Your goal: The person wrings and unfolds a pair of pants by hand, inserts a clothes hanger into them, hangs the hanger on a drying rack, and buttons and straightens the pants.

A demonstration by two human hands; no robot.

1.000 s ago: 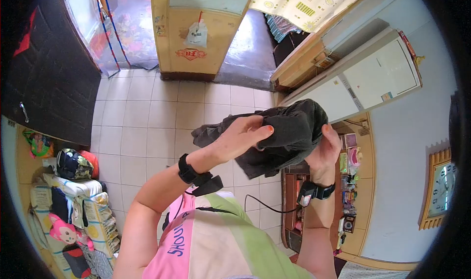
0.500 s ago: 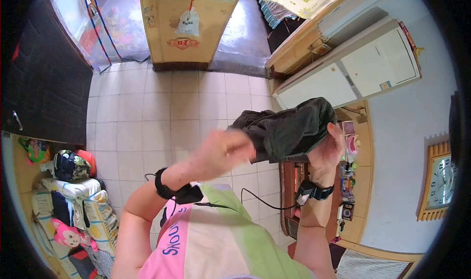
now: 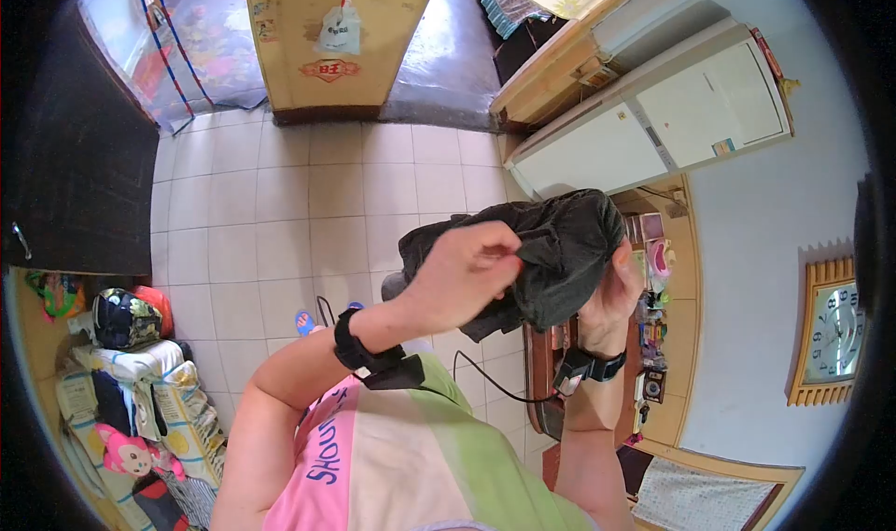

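A crumpled black cloth garment (image 3: pixel 569 246) is held up in front of my chest; its exact kind does not show. My right hand (image 3: pixel 611 293) supports its right end from below, with the thumb up along the side and the other fingers hidden behind the cloth. Across the garment's near side reaches my left hand (image 3: pixel 471 270), fingers curled, thumb and fingertips pinching at a fold near the middle. The garment's left part spreads out behind this hand and hangs loosely. Both wrists wear black straps with small devices.
Pale floor tiles (image 3: pixel 280 195) lie ahead. A white standing air conditioner (image 3: pixel 653 111) is at the right, above a shelf with small items. On the right wall hangs a clock (image 3: pixel 831 335). A dark door (image 3: pixel 75 158) and a cloth-covered seat (image 3: pixel 149 372) with a pink plush toy (image 3: pixel 131 452) are at left.
My left hand has moved right and up onto the middle of the garment, now pinching a fold. The garment's left part has spread outward. The view has shifted slightly.
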